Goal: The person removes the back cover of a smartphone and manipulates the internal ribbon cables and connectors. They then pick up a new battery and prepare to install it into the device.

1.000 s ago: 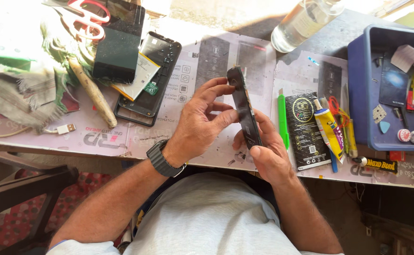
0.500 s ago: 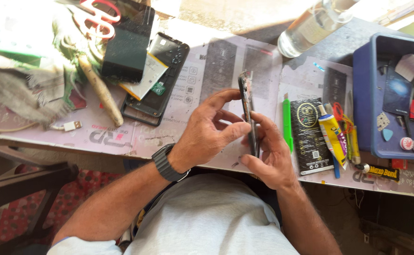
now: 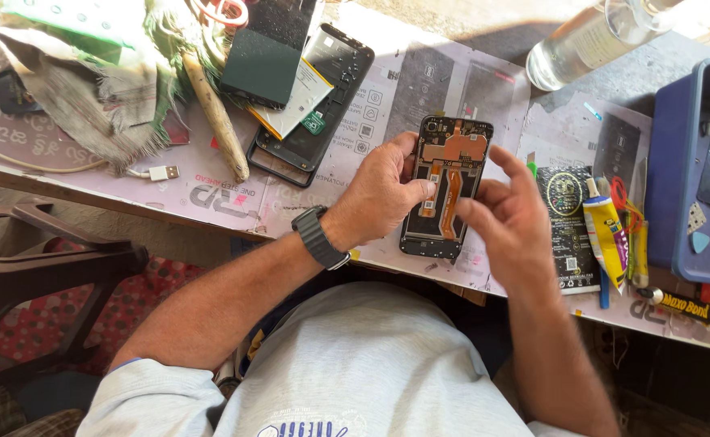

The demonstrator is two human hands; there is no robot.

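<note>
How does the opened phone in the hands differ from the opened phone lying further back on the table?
The held phone is gripped by the left hand, with the right hand beside it; the back phone lies untouched on the table. The held phone shows an orange flex cable down its middle; the back phone is partly covered by a dark panel and a flat battery. Both are dark, backless and facing up.

The opened black smartphone with its back cover off point(image 3: 447, 188) faces up, its insides showing: an orange flex cable runs down the middle from a wide orange patch near the top. It is rectangular with rounded corners, tilted slightly, top end pointing away, above the printed paper sheets at the table's near edge
</note>
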